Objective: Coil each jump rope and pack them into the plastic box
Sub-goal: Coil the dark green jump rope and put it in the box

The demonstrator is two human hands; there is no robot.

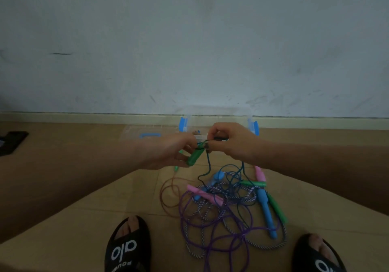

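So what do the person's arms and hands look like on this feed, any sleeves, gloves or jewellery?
Both forearms are bare as far as the frame shows: no sleeves, no gloves, no watch or bracelet. The left hand shows nothing worn. The right hand has dark polish on the one visible nail. Any rings are too dim to tell.

Hands: two, left hand (172, 151) and right hand (229, 143)
Green handles (194, 157): four visible
Blue handles (265, 209): three visible
Pink handles (260, 174): two visible
Plastic box (219, 117): one, at 12 o'clock
Box lid (147, 134): one
Black slippers (126, 248): two
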